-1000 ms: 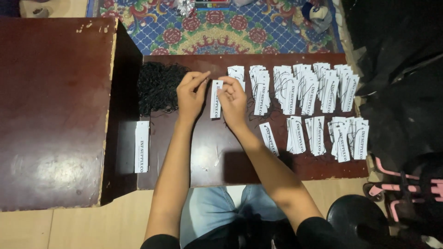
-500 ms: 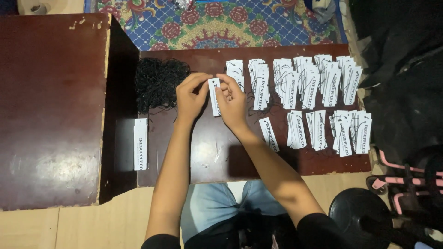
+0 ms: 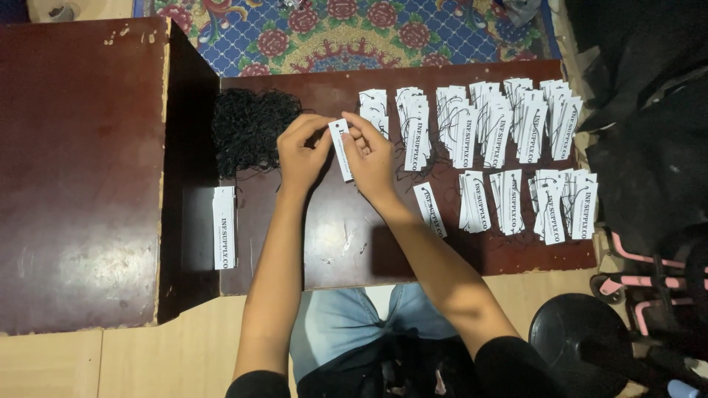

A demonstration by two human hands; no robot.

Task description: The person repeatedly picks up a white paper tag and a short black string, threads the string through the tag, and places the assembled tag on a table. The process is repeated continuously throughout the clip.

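Observation:
Both my hands meet over a dark red low board (image 3: 339,243). My left hand (image 3: 304,151) and my right hand (image 3: 371,156) pinch one white paper tag (image 3: 341,149) between them, held upright with its punched end at the top. A heap of black string (image 3: 249,129) lies just left of my left hand. A single finished tag (image 3: 430,209) rests on the board right of my right wrist.
Stacks of strung white tags (image 3: 479,121) fill the board's far right in two rows. A small pile of blank tags (image 3: 224,226) sits at the board's left edge. A higher dark wooden table (image 3: 77,169) stands left; a patterned rug (image 3: 346,33) lies beyond.
The tag between my hands has shifted slightly; both hands stay at the same spot, fingers working at the tag's top end.

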